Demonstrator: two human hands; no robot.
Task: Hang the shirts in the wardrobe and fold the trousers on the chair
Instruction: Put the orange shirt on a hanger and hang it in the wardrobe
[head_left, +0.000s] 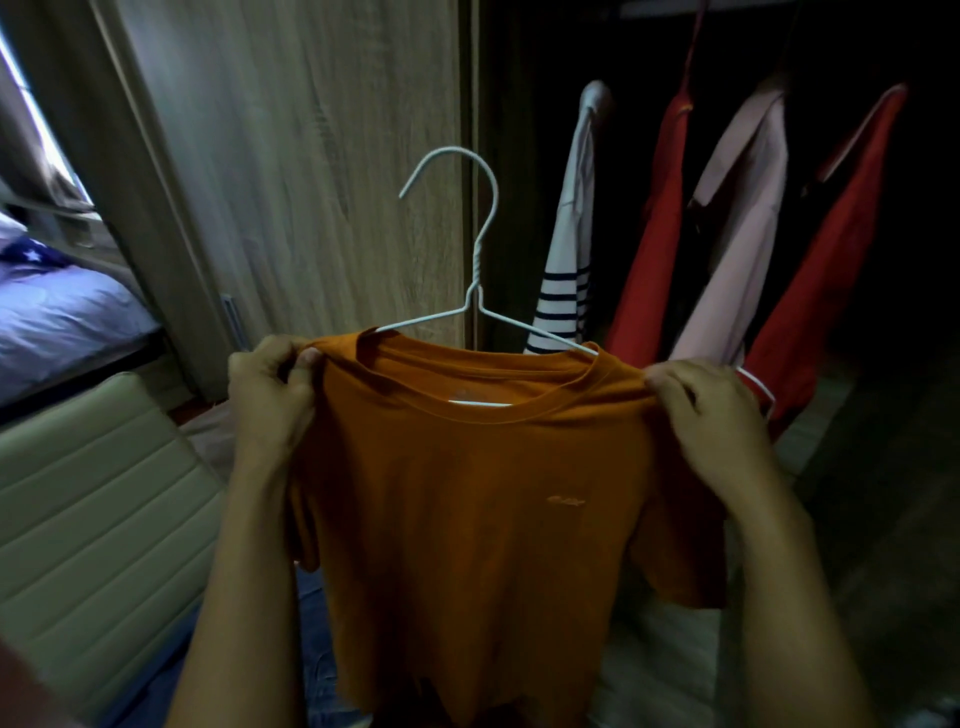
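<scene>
I hold an orange T-shirt (467, 509) up in front of me, with a white wire hanger (475, 270) inside its neck and the hook pointing up. My left hand (270, 384) pinches the shirt's left shoulder. My right hand (706, 405) grips the right shoulder, where the hanger's end pokes out. The open wardrobe (649, 156) is dark, straight ahead to the right. A beige ribbed chair (93, 499) stands at the lower left. Blue denim cloth (317, 660), possibly trousers, shows below the shirt.
Several garments hang in the wardrobe: a white striped top (569, 244), two red ones (660, 234) and a pink shirt (737, 228). The wooden wardrobe door (291, 156) is ahead on the left. A bed with blue sheets (57, 322) lies far left.
</scene>
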